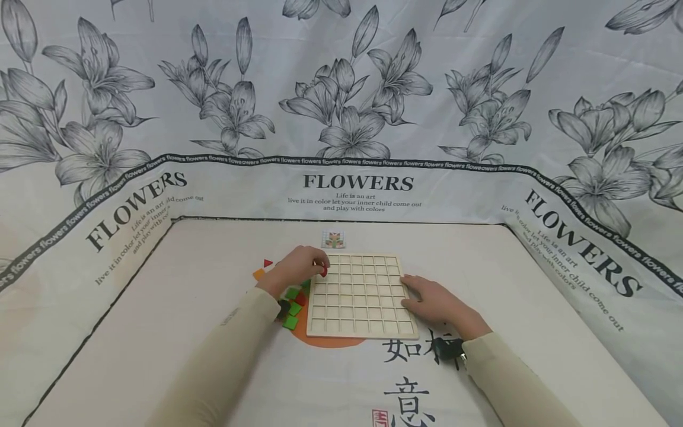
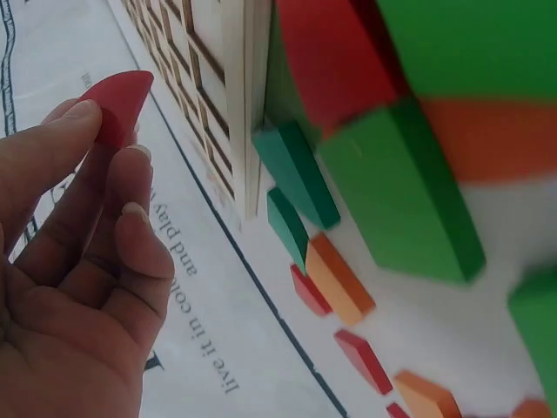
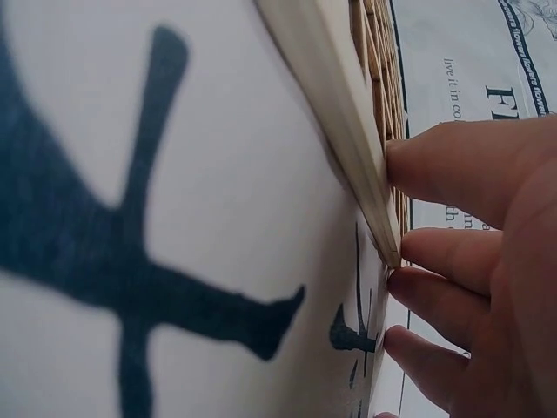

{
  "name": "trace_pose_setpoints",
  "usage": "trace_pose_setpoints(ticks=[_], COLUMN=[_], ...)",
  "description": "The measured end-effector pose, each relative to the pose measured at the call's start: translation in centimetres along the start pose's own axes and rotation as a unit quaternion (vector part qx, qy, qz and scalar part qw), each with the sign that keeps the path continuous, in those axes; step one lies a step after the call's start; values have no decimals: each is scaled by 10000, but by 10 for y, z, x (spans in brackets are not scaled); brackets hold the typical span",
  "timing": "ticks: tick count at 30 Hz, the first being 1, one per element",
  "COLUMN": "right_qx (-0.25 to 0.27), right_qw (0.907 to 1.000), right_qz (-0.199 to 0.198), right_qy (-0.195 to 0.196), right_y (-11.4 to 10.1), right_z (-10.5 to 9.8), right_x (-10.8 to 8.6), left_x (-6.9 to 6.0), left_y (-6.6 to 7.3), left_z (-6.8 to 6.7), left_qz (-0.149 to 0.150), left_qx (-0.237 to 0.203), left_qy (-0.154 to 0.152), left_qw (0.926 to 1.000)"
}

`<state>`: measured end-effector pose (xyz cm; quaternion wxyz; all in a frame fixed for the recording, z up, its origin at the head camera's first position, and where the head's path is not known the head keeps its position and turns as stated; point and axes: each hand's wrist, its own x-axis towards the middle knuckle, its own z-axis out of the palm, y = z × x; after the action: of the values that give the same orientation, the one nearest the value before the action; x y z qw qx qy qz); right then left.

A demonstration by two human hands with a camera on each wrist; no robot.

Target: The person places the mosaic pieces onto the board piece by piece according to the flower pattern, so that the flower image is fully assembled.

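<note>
Holds a red piece (image 2: 120, 104), curved along one side, clamped between thumb and fingertips of the left hand (image 1: 295, 267), at the far left corner of the wooden grid board (image 1: 354, 289). Cannot tell whether touching the grid with it or just clear. Rests the right hand (image 1: 434, 299) against the board's right edge, with thumb and fingers apart and not wrapped round anything. Could fumble the piece through so slight a pinch, probably dropping it askew across a divider or off the board's left edge. Could also snag that curved side on a raised divider, leaving the piece tilted. Might skid the board leftward over the table (image 1: 171, 308) by leaning too hard on its right edge, and so shove into the loose pieces (image 1: 290, 322) lying just beside its left edge. Might scatter those same pieces by lowering the left sleeve (image 1: 229, 350) or the black wristband (image 1: 283, 308), so close to them. Might nudge the pattern card (image 1: 334, 239), just beyond the board's far edge, by overreaching.
</note>
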<state>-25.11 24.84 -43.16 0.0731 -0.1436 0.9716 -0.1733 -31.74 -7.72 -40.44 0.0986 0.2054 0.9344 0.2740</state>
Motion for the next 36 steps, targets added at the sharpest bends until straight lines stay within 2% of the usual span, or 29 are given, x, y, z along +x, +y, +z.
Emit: trace_pose_setpoints(ticks=[8, 12, 22, 31, 36], right_qx=[-11, -1, -44, -48, 22], right_qw=[10000, 10000, 10000, 9999, 9999], right_qz=[-10, 17, 72, 110, 118], right_qy=[17, 14, -42, -51, -71], right_y=[1, 1, -2, -2, -2], right_z=[-1, -2, -1, -1, -2], right_x=[0, -1, -1, -1, -1], left_x=[14, 20, 36, 47, 51], left_y=[12, 18, 31, 44, 48], left_z=[10, 13, 24, 32, 37], left_qz=[69, 100, 468, 369, 454], left_qx=[-105, -25, 272, 220, 221], left_qy=[102, 100, 240, 154, 230], left_qw=[9999, 9999, 9982, 9990, 9985])
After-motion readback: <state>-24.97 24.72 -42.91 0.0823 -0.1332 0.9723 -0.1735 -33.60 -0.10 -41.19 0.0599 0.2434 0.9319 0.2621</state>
